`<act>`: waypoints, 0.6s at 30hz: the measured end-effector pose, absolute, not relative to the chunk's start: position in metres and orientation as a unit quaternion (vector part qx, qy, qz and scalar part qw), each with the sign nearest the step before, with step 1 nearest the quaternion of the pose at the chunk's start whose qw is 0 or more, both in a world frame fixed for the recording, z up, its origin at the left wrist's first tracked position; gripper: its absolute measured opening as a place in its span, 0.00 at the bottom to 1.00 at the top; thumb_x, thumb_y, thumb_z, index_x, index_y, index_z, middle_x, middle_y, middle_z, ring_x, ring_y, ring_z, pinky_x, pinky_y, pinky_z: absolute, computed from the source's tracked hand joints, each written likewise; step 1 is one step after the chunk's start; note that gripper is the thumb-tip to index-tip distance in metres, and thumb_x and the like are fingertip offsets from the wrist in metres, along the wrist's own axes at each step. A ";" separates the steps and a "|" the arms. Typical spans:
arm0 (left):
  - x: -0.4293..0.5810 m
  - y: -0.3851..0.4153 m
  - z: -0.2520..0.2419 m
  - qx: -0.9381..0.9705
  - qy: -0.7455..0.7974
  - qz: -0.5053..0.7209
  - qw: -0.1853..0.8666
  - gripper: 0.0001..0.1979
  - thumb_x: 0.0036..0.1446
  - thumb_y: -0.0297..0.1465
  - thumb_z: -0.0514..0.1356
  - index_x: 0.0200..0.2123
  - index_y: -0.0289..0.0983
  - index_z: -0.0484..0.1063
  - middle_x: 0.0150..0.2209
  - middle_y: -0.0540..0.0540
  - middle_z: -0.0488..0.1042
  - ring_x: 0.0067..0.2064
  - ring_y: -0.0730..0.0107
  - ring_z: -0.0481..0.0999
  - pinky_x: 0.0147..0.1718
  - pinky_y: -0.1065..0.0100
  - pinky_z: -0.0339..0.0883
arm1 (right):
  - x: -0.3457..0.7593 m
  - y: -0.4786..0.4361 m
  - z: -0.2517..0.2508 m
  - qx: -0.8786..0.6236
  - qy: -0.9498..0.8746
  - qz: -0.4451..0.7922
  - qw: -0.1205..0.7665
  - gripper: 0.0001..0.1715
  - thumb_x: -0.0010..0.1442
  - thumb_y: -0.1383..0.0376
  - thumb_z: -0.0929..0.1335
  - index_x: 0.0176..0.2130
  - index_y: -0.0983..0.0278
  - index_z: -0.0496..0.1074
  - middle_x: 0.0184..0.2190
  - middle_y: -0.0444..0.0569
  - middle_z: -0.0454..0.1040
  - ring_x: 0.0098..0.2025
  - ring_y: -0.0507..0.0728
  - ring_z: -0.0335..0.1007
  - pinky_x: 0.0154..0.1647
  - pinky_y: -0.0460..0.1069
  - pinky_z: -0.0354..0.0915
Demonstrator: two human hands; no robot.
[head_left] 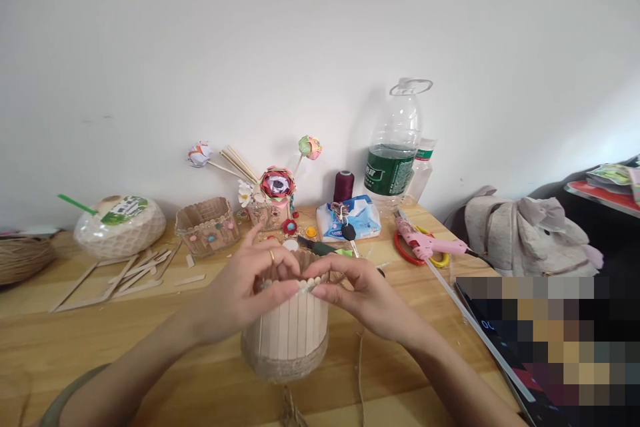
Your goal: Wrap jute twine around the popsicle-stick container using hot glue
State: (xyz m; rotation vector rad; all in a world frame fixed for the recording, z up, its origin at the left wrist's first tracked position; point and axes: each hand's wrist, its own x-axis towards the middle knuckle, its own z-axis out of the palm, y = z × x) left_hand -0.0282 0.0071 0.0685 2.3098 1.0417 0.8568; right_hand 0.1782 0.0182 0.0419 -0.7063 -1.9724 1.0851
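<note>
A round pot made of upright craft sticks [289,330] stands on the table in front of me, with a band of twine [300,367] wound about its base. My left hand [247,290] is closed at the rim, thumb outside and fingers curled over the inner side. At the same edge, thumb and forefinger of my right hand [363,290] pinch together close to the left thumb. Brown twine [360,373] hangs below the right hand; the bit between its fingertips is mostly hidden. More twine [290,407] lies in front of the pot.
Behind stand a craft-stick box [207,227], paper flowers [278,183], a thread spool [344,187], a tissue pack [350,219] and a large bottle [393,170]. Loose sticks [125,280] lie left. A pink glue gun [433,242] rests on scissors [404,250], near a tablet [493,327].
</note>
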 end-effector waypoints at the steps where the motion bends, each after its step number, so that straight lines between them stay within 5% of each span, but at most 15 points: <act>1: -0.027 0.005 0.070 0.854 0.386 0.298 0.185 0.06 0.58 0.32 0.54 0.31 0.40 0.68 0.29 0.53 0.71 0.32 0.70 0.72 0.60 0.50 0.45 | 0.176 0.017 0.042 -0.274 -0.780 0.411 0.384 0.04 0.60 0.64 0.67 0.38 0.61 0.72 0.34 0.44 0.75 0.38 0.52 0.70 0.41 0.49 0.66; 3: -0.026 0.001 0.073 0.866 0.392 0.277 0.139 0.05 0.58 0.31 0.55 0.29 0.40 0.68 0.27 0.55 0.72 0.30 0.72 0.71 0.62 0.49 0.38 | 0.174 0.014 0.040 -0.263 -0.792 0.362 0.416 0.07 0.59 0.65 0.68 0.40 0.60 0.70 0.38 0.45 0.73 0.41 0.53 0.69 0.44 0.50 0.65; 9: -0.032 0.004 0.075 0.864 0.398 0.235 0.202 0.11 0.62 0.29 0.49 0.34 0.42 0.70 0.32 0.55 0.75 0.37 0.70 0.73 0.61 0.56 0.46 | 0.178 0.008 0.028 -0.291 -0.804 0.138 0.499 0.10 0.59 0.68 0.67 0.42 0.60 0.66 0.41 0.49 0.69 0.46 0.56 0.67 0.46 0.51 0.65; 14: -0.029 0.001 0.078 0.854 0.411 0.227 0.226 0.12 0.63 0.31 0.46 0.32 0.41 0.68 0.32 0.54 0.73 0.41 0.67 0.71 0.60 0.57 0.47 | 0.177 0.003 0.033 -0.349 -0.820 0.165 0.422 0.03 0.62 0.65 0.65 0.37 0.62 0.67 0.33 0.45 0.72 0.35 0.53 0.70 0.34 0.47 0.64; 18: -0.027 -0.002 0.081 0.847 0.423 0.208 0.245 0.12 0.63 0.32 0.46 0.31 0.40 0.66 0.31 0.53 0.71 0.40 0.67 0.70 0.58 0.58 0.50 | 0.175 0.001 0.048 -0.432 -0.811 0.225 0.324 0.16 0.65 0.60 0.60 0.28 0.62 0.66 0.24 0.42 0.70 0.26 0.51 0.64 0.26 0.45 0.58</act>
